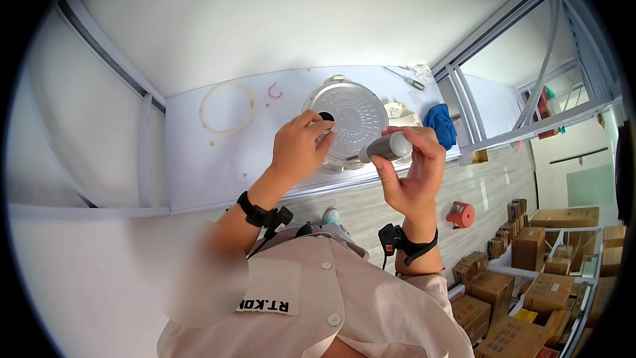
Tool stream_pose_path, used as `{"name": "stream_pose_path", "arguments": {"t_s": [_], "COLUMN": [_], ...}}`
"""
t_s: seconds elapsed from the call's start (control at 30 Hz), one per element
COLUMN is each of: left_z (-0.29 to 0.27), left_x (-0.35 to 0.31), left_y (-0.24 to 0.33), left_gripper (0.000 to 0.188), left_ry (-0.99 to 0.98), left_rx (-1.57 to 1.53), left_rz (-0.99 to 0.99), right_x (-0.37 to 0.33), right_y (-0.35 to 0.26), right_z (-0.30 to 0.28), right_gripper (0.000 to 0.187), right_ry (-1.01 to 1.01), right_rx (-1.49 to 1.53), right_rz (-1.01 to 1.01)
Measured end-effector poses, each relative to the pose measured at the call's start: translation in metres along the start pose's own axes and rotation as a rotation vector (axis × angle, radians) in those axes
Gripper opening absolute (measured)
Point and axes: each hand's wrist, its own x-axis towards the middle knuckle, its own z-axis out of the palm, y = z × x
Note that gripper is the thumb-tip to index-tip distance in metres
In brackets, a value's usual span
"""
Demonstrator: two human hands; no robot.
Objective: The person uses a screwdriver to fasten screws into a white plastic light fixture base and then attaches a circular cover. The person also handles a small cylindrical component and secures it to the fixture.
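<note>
A round silver metal disc [361, 109] with a raised pattern tops a pale round appliance part on the white table. My left hand [299, 144] reaches over its left edge, thumb and fingertips pinched together beside a black round piece [325, 117]. Whatever small thing lies between those fingertips is too small to make out. In my right hand [417, 176] is a screwdriver [385, 148] with a thick grey handle, held between thumb and fingers. Its shaft points left toward the disc's near right edge, and the tip is hard to see.
Left on the table lie a pale ring [203, 111] and a short red wire [274, 91]. To the right are a cream plastic part [401, 114], a blue cloth [440, 126] and another screwdriver [415, 83]. Metal frames flank the table. A red stool [462, 215] and cardboard boxes [491, 290] stand right.
</note>
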Motion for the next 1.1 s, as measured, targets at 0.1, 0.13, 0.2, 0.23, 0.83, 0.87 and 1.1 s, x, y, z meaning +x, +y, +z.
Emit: {"name": "stream_pose_path", "arguments": {"t_s": [0.1, 0.13, 0.2, 0.23, 0.83, 0.87, 1.1], "left_z": [0.005, 0.007, 0.007, 0.008, 0.021, 0.022, 0.026], "left_x": [0.008, 0.010, 0.011, 0.012, -0.008, -0.008, -0.010], "left_y": [-0.007, -0.007, -0.007, -0.006, -0.005, -0.006, -0.013], "left_gripper": [0.009, 0.009, 0.008, 0.007, 0.010, 0.010, 0.012], "left_ry": [-0.057, -0.074, -0.092, -0.092, -0.004, 0.007, 0.008], "left_rx": [0.077, 0.094, 0.123, 0.133, -0.201, -0.226, -0.276], "left_rz": [-0.001, -0.002, -0.015, -0.025, -0.053, -0.067, -0.059], "right_x": [0.001, 0.002, 0.004, 0.006, 0.006, 0.009, 0.013], "right_y": [0.002, 0.002, -0.001, -0.003, 0.002, 0.000, 0.002], "right_z": [0.005, 0.005, 0.000, -0.002, 0.006, 0.005, 0.003], "right_gripper": [0.062, 0.064, 0.068, 0.070, 0.083, 0.083, 0.068], "right_ry": [0.065, 0.078, -0.004, -0.045, -0.090, -0.096, 0.095], "right_rx": [-0.046, -0.051, -0.167, -0.225, -0.084, -0.146, -0.059], "right_rz": [-0.018, -0.021, -0.037, -0.045, -0.011, -0.066, -0.104]}}
